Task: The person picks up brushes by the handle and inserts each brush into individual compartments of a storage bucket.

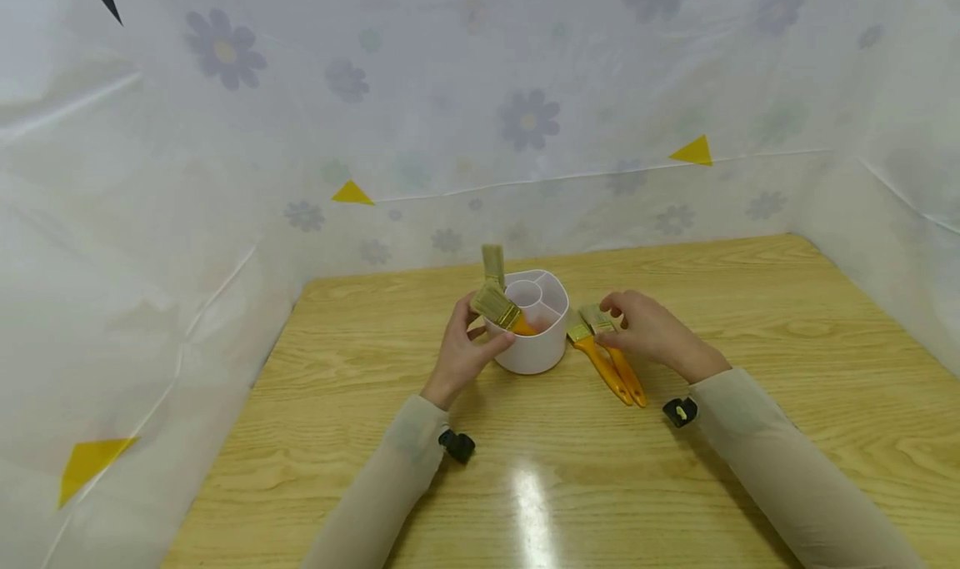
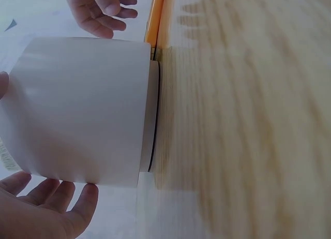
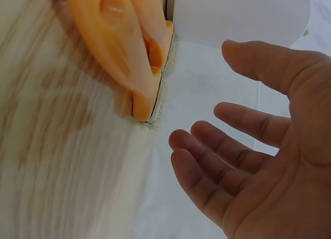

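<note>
A white round desk organizer (image 1: 534, 356) with several compartments stands upright on the table. My left hand (image 1: 467, 349) grips its left side, thumb at the front and fingers on the far side; the left wrist view shows the fingertips against the white wall (image 2: 77, 109). Two paintbrushes stand in it, bristles up: one leaning brush (image 1: 498, 306) with an orange handle, and another brush (image 1: 492, 261) behind. Two more orange-handled paintbrushes (image 1: 597, 366) lie side by side on the table to its right. Just over their bristles hovers my right hand (image 1: 654, 332), its fingers loosely bent and holding nothing.
The wood-grain table (image 1: 360, 469) ends at a back edge near the organizer. Behind it hangs a flower-printed plastic sheet (image 1: 450, 119), with further sheeting along both sides. Yellow triangular markers (image 1: 352, 193) are stuck on the sheet.
</note>
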`<state>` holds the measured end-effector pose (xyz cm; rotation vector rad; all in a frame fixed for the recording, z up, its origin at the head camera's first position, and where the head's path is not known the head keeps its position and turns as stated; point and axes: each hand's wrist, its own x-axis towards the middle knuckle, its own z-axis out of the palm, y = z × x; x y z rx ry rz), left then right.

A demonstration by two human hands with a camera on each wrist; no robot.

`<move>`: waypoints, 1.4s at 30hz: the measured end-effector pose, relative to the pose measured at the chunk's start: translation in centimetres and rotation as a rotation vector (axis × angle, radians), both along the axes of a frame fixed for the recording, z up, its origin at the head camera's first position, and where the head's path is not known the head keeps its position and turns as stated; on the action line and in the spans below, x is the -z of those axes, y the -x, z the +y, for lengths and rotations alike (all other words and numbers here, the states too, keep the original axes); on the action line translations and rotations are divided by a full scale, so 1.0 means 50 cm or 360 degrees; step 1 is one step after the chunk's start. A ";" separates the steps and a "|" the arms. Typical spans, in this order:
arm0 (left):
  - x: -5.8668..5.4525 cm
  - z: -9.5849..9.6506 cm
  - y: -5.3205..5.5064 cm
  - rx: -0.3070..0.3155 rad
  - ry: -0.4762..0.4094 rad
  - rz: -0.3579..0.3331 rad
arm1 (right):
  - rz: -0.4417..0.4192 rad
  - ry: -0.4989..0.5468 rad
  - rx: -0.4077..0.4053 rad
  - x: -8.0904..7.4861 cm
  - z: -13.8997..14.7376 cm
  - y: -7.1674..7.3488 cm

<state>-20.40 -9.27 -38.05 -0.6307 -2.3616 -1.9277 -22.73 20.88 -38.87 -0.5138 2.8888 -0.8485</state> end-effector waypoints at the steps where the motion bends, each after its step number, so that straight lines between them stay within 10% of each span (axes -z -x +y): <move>1: 0.000 0.000 0.000 0.0000 0.0001 0.0000 | -0.0003 -0.0010 -0.0007 0.000 0.000 0.000; 42: 0.004 -0.001 0.002 -0.0003 -0.0066 0.0003 | -0.0133 -0.0203 -0.0168 0.022 0.004 -0.001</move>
